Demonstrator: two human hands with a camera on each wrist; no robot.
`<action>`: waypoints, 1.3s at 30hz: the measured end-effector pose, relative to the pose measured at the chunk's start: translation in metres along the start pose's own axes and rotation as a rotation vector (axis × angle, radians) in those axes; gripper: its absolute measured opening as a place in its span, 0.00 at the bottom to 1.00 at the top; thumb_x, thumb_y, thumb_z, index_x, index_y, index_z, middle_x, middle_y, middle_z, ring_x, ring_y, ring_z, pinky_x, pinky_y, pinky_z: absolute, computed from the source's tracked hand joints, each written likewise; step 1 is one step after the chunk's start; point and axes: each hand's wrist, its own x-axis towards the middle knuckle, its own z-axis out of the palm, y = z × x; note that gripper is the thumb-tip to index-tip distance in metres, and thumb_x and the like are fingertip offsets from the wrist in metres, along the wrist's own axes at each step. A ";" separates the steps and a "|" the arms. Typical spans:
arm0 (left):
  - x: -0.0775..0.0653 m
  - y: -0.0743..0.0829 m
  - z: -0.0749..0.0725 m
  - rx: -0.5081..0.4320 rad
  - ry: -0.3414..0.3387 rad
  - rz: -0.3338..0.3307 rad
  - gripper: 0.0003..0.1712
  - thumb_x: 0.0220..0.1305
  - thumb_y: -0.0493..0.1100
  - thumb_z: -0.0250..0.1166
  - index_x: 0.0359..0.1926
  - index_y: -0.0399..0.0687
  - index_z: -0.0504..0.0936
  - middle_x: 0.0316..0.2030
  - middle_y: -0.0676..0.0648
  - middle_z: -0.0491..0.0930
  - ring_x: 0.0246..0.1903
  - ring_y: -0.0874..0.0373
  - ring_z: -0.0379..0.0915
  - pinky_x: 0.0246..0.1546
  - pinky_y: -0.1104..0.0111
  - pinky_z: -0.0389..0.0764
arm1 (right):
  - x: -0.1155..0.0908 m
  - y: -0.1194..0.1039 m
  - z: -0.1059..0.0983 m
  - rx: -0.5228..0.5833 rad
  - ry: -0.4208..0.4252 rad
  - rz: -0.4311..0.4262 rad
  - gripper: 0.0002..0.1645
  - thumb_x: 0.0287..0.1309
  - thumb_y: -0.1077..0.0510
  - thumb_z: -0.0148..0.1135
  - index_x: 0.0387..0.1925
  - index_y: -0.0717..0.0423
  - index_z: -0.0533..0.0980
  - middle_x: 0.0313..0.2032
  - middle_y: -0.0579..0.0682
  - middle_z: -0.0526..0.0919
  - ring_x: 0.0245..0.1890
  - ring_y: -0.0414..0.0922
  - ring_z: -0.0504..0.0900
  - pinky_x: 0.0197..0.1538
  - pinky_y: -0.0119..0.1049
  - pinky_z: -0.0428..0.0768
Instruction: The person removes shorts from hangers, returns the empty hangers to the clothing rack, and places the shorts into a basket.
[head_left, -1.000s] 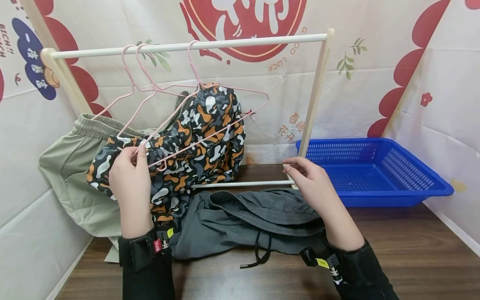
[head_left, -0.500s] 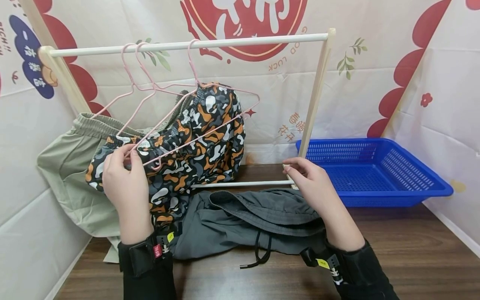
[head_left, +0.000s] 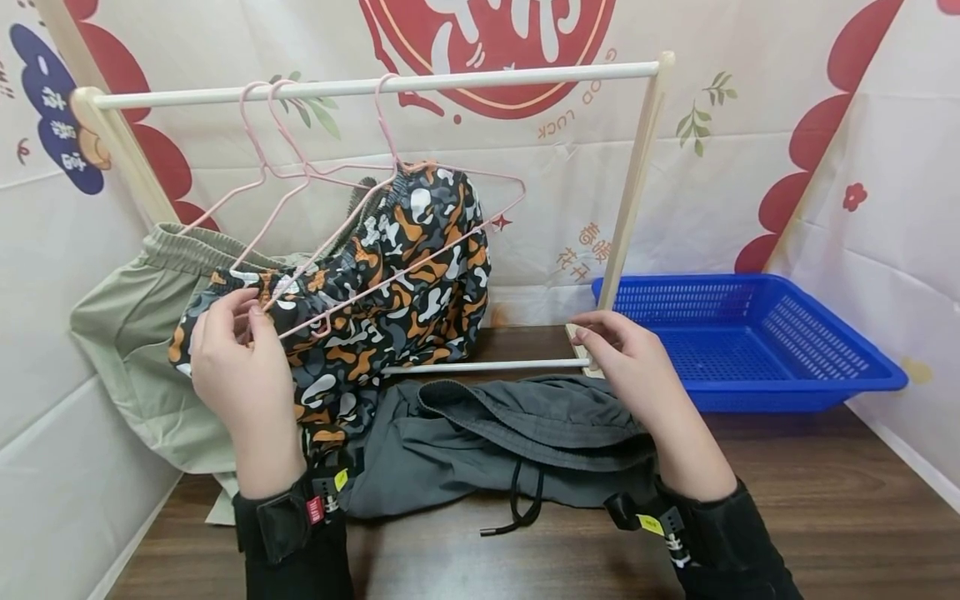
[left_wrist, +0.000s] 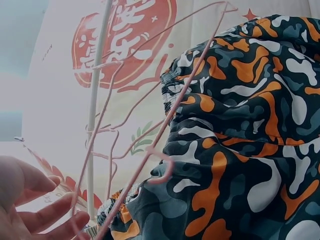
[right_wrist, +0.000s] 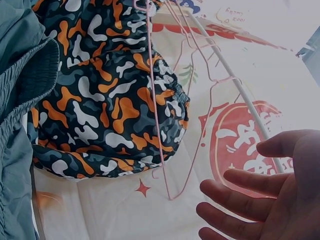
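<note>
In the head view my left hand [head_left: 243,367] is at the left end of the third pink hanger [head_left: 390,287]. Its fingers [left_wrist: 55,217] are spread behind the wire in the left wrist view, the thumb apart from it. That hanger is hooked on the white rail [head_left: 480,82], its lower bar crossing in front of camouflage-patterned shorts [head_left: 427,242]. Loosely bent, holding nothing, my right hand [head_left: 630,358] hovers by the rack's right foot; the right wrist view shows its fingers [right_wrist: 245,200] apart. Grey drawstring pants [head_left: 487,450] lie on the table between my forearms.
Pale green pants [head_left: 150,333] hang at the far left, beside the wall. Two other pink hangers [head_left: 258,179] are hooked close together on the rail. A blue perforated basket [head_left: 780,387] stands right of the wooden upright [head_left: 637,183]. The table [head_left: 450,558] is dark wood.
My left hand has moved left and slightly down. The third hanger's right end shifted left, then slightly back right. My right hand has hardly moved.
</note>
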 end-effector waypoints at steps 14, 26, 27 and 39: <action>-0.013 0.020 -0.004 -0.127 -0.038 0.259 0.11 0.70 0.37 0.58 0.46 0.40 0.85 0.38 0.42 0.81 0.35 0.52 0.77 0.37 0.63 0.75 | 0.001 -0.008 -0.007 0.005 -0.012 0.005 0.25 0.73 0.43 0.47 0.59 0.53 0.74 0.44 0.52 0.81 0.35 0.49 0.75 0.33 0.41 0.75; -0.021 0.027 0.008 -0.121 -0.353 0.464 0.11 0.70 0.39 0.58 0.46 0.42 0.84 0.35 0.45 0.82 0.30 0.54 0.77 0.32 0.60 0.77 | -0.002 -0.008 -0.010 -0.039 -0.056 -0.009 0.26 0.73 0.42 0.47 0.61 0.53 0.73 0.45 0.53 0.81 0.45 0.50 0.77 0.42 0.46 0.74; -0.021 0.026 0.009 -0.118 -0.369 0.474 0.11 0.70 0.40 0.58 0.46 0.42 0.84 0.34 0.45 0.82 0.30 0.55 0.77 0.32 0.61 0.77 | -0.002 -0.007 -0.009 -0.046 -0.063 -0.013 0.26 0.73 0.42 0.47 0.61 0.54 0.73 0.45 0.53 0.81 0.45 0.50 0.77 0.43 0.46 0.74; -0.035 0.028 0.031 -0.069 -0.499 0.568 0.11 0.69 0.41 0.59 0.49 0.46 0.83 0.33 0.48 0.81 0.29 0.55 0.77 0.24 0.63 0.72 | 0.003 0.002 0.006 -0.096 -0.116 -0.039 0.24 0.72 0.44 0.49 0.60 0.53 0.74 0.47 0.53 0.81 0.45 0.50 0.79 0.42 0.48 0.77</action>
